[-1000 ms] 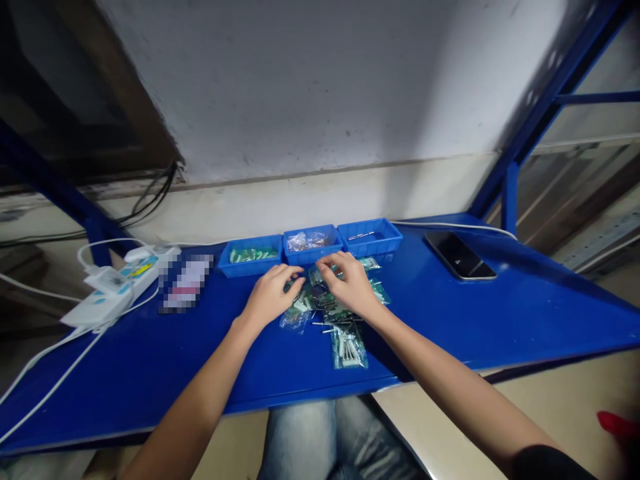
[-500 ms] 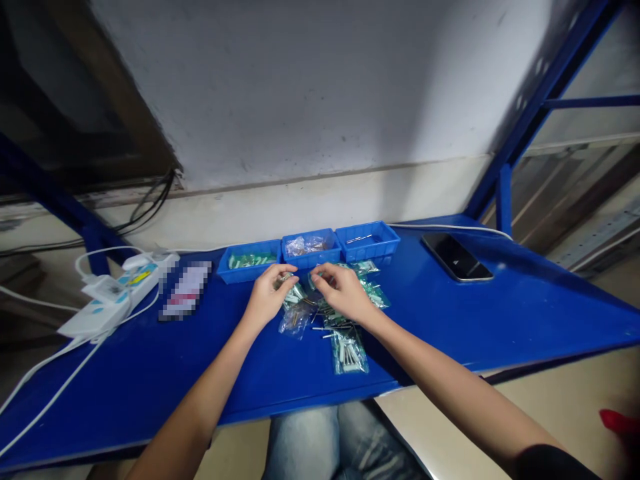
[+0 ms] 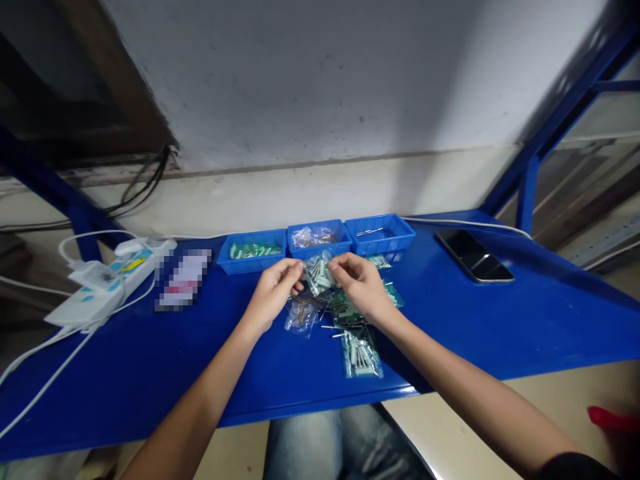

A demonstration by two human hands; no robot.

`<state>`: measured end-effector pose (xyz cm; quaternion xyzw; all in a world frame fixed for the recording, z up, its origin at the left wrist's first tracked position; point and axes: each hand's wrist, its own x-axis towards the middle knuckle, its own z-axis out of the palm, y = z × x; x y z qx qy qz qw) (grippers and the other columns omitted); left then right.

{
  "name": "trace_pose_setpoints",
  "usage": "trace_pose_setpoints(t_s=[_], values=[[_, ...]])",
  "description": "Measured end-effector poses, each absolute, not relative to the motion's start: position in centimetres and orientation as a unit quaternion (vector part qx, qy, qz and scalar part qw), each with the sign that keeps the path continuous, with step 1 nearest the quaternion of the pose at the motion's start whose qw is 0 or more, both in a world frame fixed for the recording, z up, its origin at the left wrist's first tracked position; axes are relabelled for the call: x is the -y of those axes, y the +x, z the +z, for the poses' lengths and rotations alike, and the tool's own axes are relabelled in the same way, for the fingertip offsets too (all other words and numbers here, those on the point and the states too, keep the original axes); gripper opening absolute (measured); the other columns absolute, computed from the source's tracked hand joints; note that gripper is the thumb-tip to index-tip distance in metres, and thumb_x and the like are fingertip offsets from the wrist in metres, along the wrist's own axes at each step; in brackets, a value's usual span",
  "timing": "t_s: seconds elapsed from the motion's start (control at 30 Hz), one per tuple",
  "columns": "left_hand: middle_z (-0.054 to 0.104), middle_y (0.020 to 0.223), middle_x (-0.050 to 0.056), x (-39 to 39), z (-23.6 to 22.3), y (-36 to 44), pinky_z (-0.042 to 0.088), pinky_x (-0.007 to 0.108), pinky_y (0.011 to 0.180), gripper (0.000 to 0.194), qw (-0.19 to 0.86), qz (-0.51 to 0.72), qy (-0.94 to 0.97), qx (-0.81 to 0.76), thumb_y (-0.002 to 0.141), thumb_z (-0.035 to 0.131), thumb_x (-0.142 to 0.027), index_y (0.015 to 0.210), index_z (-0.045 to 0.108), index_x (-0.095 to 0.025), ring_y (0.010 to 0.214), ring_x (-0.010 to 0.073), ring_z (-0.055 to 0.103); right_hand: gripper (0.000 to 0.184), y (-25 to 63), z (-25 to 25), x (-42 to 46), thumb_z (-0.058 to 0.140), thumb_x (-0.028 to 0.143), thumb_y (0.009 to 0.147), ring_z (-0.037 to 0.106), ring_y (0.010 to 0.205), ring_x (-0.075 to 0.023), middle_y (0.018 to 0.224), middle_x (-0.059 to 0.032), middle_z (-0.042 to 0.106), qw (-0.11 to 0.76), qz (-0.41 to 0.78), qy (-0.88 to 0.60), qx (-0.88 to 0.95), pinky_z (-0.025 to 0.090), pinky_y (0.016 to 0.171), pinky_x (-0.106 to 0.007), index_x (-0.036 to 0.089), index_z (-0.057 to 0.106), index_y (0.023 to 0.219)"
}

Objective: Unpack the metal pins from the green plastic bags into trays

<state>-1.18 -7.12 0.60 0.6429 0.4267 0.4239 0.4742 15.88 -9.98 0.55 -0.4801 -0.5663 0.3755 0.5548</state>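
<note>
Between my hands hangs a small clear plastic bag of screws and pale wall plugs (image 3: 319, 275). My left hand (image 3: 274, 290) pinches its left edge, and my right hand (image 3: 361, 283) pinches its right edge. Below them on the blue table lies a clear bag with brownish metal pieces (image 3: 301, 315). A similar bag of screws and plugs (image 3: 361, 355) rests nearer the table's front edge. Loose metal rods (image 3: 340, 327) and more green-tinted bags (image 3: 344, 305) are heaped under my right hand, partly hidden by it.
Three blue bins stand along the back: one with green-tinted bags (image 3: 253, 252), one with clear bags (image 3: 315, 237), one with a few thin rods (image 3: 377, 233). A phone (image 3: 475, 257) lies right. A white power strip (image 3: 107, 287) with cables sits left, beside a blurred packet (image 3: 184, 280).
The bag of screws and plugs is now held up between both hands; earlier my fingertips were over the pile. The view has shifted slightly.
</note>
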Motion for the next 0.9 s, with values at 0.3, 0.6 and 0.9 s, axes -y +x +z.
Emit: trace_pose_setpoints(t_s=[0.3, 0.6, 0.9], values=[[0.061, 0.068, 0.001, 7.2, 0.4, -1.0, 0.046, 0.026, 0.063, 0.022, 0.489, 0.357, 0.677, -0.419, 0.078, 0.060, -0.038, 0.074, 0.061, -0.017, 0.065, 0.0138, 0.058, 0.011, 15.8, 0.3, 9.9, 0.054, 0.029, 0.079, 0.041, 0.051, -0.0088, 0.061, 0.0033, 0.048, 0.561, 0.342, -0.484, 0.578, 0.033, 0.048, -0.023, 0.018, 0.055, 0.083], [0.066, 0.073, 0.002, 7.0, 0.1, -1.0, 0.047, 0.027, 0.067, 0.015, 0.524, 0.343, 0.664, -0.409, 0.074, 0.064, -0.029, 0.082, 0.061, -0.017, 0.069, 0.0144, 0.061, 0.007, 15.9, 0.5, 10.5, 0.051, 0.022, 0.081, 0.054, 0.064, -0.0117, 0.078, -0.0021, 0.061, 0.532, 0.255, -0.484, 0.646, 0.042, 0.058, -0.025, 0.018, 0.056, 0.081], [0.068, 0.082, 0.005, 6.8, 0.1, -1.3, 0.048, 0.032, 0.070, 0.020, 0.505, 0.320, 0.690, -0.408, 0.075, 0.062, -0.031, 0.088, 0.065, -0.016, 0.074, 0.0189, 0.063, 0.011, 16.1, 0.9, 10.9, 0.048, 0.015, 0.081, 0.056, 0.072, -0.0149, 0.081, -0.0030, 0.062, 0.511, 0.195, -0.465, 0.696, 0.045, 0.067, -0.029, 0.020, 0.058, 0.081]])
